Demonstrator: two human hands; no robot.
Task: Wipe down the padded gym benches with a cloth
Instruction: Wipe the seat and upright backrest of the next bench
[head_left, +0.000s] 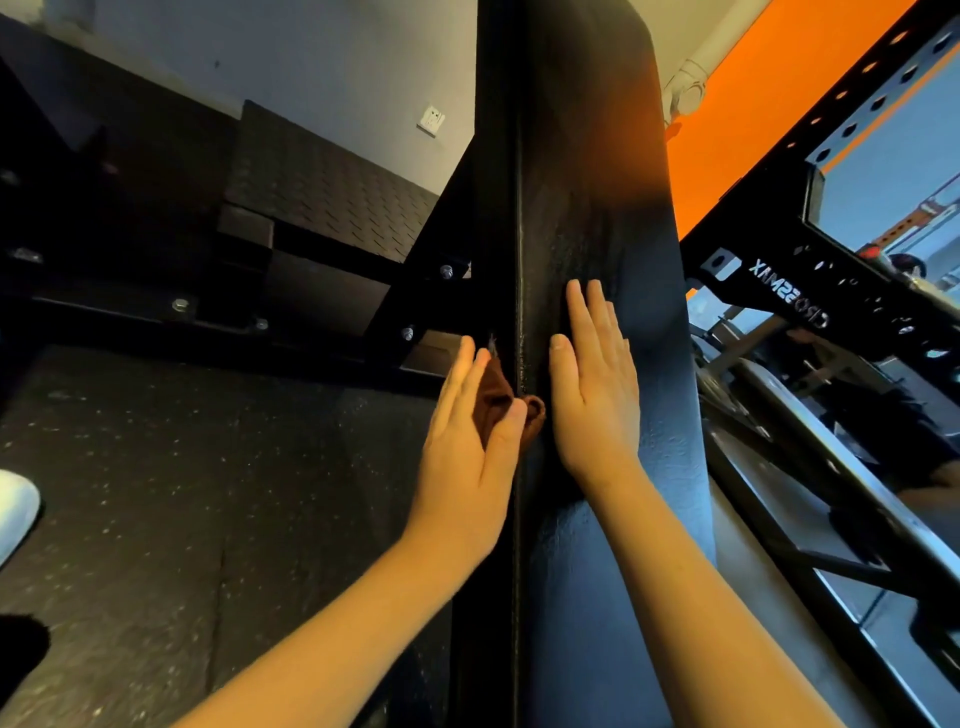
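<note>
Bench pad (597, 182) long axis runs straight away from the person. Cloth (496, 402) pinched by left hand (462, 436), thumb over it, against pad's left edge. Right hand (592, 395) flat, fingers straight, on pad's top.

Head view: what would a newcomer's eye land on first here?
Two bare hands at centre: the left hand holds a brown cloth against the side of the black bench pad, the right hand lies flat on its top. Behind, upper right, a bright orange wall glows.
</note>
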